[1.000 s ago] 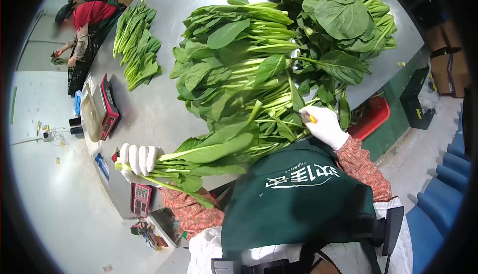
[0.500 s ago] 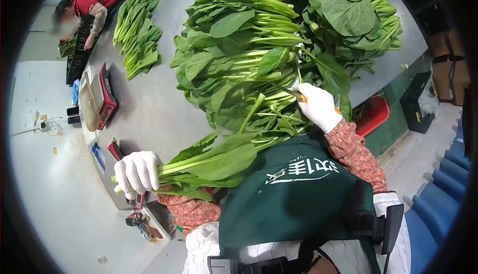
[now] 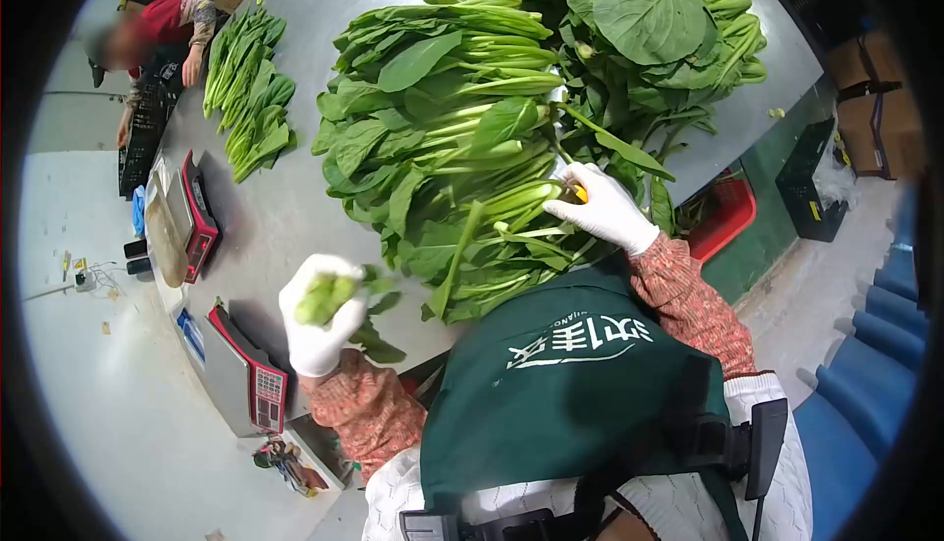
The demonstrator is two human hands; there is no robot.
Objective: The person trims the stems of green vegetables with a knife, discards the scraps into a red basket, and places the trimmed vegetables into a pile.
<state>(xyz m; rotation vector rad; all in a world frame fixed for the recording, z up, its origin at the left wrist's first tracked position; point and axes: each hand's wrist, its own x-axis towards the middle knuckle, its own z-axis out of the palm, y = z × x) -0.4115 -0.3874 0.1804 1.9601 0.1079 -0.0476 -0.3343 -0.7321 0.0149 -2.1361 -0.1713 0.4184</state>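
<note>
White-gloved, the left hand (image 3: 313, 342) clamped a bunch of leafy greens (image 3: 325, 297) near a red scale (image 3: 267, 398); slack fingers might shed some. The right hand (image 3: 612, 211), closed round an orange-handled tool (image 3: 580, 193), might slip, nicking the piled greens (image 3: 418, 152).

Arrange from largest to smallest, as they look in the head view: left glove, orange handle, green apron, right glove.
Green apron
Left glove and right glove: too alike to rank
Orange handle

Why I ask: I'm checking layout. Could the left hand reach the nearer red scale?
Probably yes: the left hand is near that scale and nothing visibly blocks the way, though it's gripping greens.
</note>
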